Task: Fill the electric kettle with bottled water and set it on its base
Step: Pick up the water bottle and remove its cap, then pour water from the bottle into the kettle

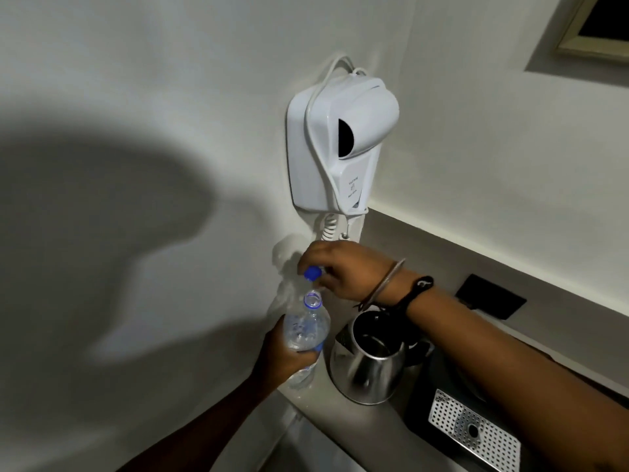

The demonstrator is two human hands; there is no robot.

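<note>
My left hand (284, 356) grips a clear plastic water bottle (306, 328) around its lower body, holding it upright above the counter's left end. The bottle's neck is open. Just above the neck, my right hand (340, 270) pinches the blue cap (312, 273) in its fingertips, clear of the bottle. The steel electric kettle (366, 364) stands on the counter to the right of the bottle, its lid up and its dark inside showing. My right forearm crosses over the kettle's handle side. The kettle's base is not visible.
A white wall-mounted hair dryer (340, 144) with a coiled cord hangs above the hands. A black tray with a perforated metal drip plate (473, 430) sits right of the kettle. A black socket plate (490, 296) is on the back ledge. The beige counter (340, 424) ends at the left wall.
</note>
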